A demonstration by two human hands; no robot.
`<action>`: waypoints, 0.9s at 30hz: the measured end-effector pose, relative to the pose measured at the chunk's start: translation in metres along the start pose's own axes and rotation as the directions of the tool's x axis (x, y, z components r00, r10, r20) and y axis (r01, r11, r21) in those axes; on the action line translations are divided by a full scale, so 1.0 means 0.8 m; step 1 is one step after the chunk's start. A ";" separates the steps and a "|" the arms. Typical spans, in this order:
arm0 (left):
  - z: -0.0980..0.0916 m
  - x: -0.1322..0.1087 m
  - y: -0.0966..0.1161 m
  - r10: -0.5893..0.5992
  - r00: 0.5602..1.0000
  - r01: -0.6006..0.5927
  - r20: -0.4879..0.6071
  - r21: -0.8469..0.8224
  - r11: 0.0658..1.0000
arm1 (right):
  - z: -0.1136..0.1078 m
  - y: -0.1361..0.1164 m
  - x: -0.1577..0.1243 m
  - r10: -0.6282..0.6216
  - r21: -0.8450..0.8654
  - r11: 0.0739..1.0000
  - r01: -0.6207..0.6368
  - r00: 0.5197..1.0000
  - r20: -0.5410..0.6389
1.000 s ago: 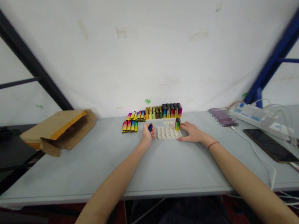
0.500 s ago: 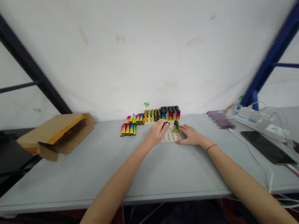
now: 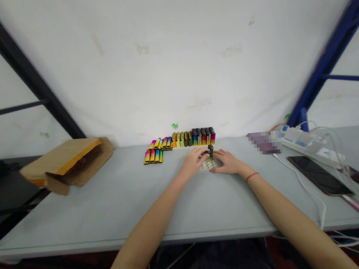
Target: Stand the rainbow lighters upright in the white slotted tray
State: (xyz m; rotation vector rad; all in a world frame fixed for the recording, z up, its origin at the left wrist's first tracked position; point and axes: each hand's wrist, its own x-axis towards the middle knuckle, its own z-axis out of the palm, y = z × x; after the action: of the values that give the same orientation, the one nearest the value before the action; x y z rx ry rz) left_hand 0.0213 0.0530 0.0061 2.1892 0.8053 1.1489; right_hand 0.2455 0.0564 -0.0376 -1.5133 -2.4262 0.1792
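Note:
My left hand (image 3: 195,161) reaches over a small white holed tray (image 3: 208,164) on the grey table (image 3: 179,202), its fingers closed on a dark lighter (image 3: 207,151) held right beside an upright multicoloured lighter (image 3: 211,150) standing in the tray. My right hand (image 3: 226,161) lies flat on the table against the tray's right side, fingers stretched out, holding nothing. Most of the tray is hidden under my hands. Behind them, a row of colourful lighters (image 3: 195,137) stands against the white wall, and more lighters (image 3: 153,156) lie flat to the left.
An open cardboard box (image 3: 66,164) lies on its side at the table's left end. At the right are a white power strip (image 3: 307,143), a black phone (image 3: 319,175), a pink pen (image 3: 358,208) and tangled white cables (image 3: 349,219). A blurred purple object (image 3: 263,142) sits near the wall.
My left hand carried a dark lighter from left of the tray to over it, up against the upright lighter. My right hand stayed at the tray's right side.

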 end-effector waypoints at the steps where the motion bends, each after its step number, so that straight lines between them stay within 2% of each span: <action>1: 0.001 0.000 -0.001 0.006 1.000 -0.006 0.016 0.001 1.000 | 0.000 0.000 0.000 -0.004 0.003 1.000 0.004 1.000 0.002; 4: 0.006 0.000 -0.002 0.013 0.999 -0.014 0.030 0.029 0.999 | -0.001 -0.003 0.000 0.004 0.012 1.000 -0.004 1.000 0.007; 8: 0.012 0.000 -0.003 -0.029 0.999 0.030 -0.037 0.026 0.999 | -0.001 -0.005 0.000 0.048 0.002 0.999 -0.048 0.999 0.006; 12: 0.014 0.000 -0.002 -0.055 0.994 0.057 -0.090 0.028 0.998 | 0.000 -0.004 -0.001 0.033 -0.001 0.999 -0.033 0.999 -0.006; 22: 0.017 -0.001 -0.002 -0.001 0.995 0.013 -0.098 0.122 0.992 | -0.002 -0.005 -0.001 0.049 0.004 0.999 -0.049 0.999 0.018; 27: 0.019 -0.001 -0.004 0.016 0.999 -0.008 -0.042 0.202 0.979 | -0.002 -0.006 -0.002 0.058 0.010 0.998 -0.059 0.998 0.009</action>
State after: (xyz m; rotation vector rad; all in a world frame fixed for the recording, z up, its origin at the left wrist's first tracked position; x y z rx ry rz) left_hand 0.0329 0.0515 -0.0037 2.3422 0.9657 1.1686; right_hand 0.2425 0.0531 -0.0353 -1.5832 -2.3854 0.2106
